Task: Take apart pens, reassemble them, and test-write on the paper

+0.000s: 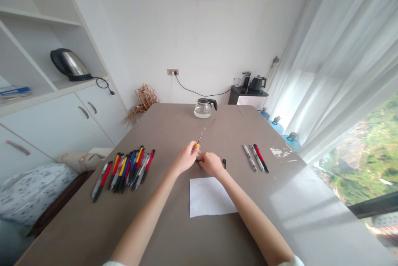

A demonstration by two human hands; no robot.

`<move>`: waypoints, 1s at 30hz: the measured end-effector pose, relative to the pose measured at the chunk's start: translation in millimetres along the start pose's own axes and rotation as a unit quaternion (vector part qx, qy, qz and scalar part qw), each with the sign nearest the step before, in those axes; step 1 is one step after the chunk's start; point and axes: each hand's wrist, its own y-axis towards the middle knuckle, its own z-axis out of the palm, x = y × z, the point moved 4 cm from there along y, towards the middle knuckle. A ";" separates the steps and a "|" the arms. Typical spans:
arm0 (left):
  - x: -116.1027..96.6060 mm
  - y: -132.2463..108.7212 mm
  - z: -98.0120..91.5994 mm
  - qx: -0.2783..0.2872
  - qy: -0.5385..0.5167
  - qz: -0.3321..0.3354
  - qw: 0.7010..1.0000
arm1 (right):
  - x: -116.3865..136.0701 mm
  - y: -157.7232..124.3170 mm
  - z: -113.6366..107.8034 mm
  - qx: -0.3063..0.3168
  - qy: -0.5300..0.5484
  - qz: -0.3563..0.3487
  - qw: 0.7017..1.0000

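Above the white paper, my left hand is closed around a yellow pen piece, with a thin dark refill pointing up and away from it. My right hand sits just beside it, fingers curled in. A small dark bit shows by its fingertips, but what it grips is mostly hidden. Just past the right hand's wrist side, a short black pen part is visible. Below both hands lies a sheet of white paper with faint writing near its top; my right forearm covers its right edge.
Many pens in red, yellow, blue and clear lie grouped on the table's left. Several more pens lie on the right. A glass pot with a black lid and handle stands at the far edge of the brown table.
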 end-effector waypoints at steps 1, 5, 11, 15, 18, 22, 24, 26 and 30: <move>-1.2 -0.5 0.6 0.004 0.001 0.001 1.000 | -4.1 1.5 -3.4 -0.005 0.012 0.008 1.000; -6.7 -3.3 3.7 0.021 0.013 0.008 1.000 | -23.3 6.4 -29.2 -0.120 0.199 0.027 0.972; -13.0 -6.4 9.7 0.044 0.051 0.018 0.998 | -39.2 2.2 -65.9 -0.229 0.503 0.017 0.833; -14.2 -6.6 12.5 0.050 0.063 0.034 0.996 | -38.0 -4.6 -80.2 -0.258 0.569 -0.009 0.781; -14.0 -6.9 13.1 0.053 0.067 0.040 0.996 | -34.9 -6.3 -82.2 -0.240 0.583 -0.024 0.775; -14.5 -7.3 12.3 0.054 0.066 0.043 0.995 | -31.8 -6.1 -79.9 -0.223 0.586 -0.021 0.779; -14.6 -7.4 12.1 0.053 0.067 0.041 0.995 | -30.8 -6.0 -79.1 -0.220 0.584 -0.014 0.781; -14.4 -7.3 12.3 0.054 0.068 0.038 0.996 | -29.7 -6.0 -78.5 -0.216 0.580 -0.010 0.785; -14.7 -7.4 12.5 0.058 0.062 0.035 0.996 | -27.6 -5.0 -76.1 -0.198 0.580 -0.016 0.790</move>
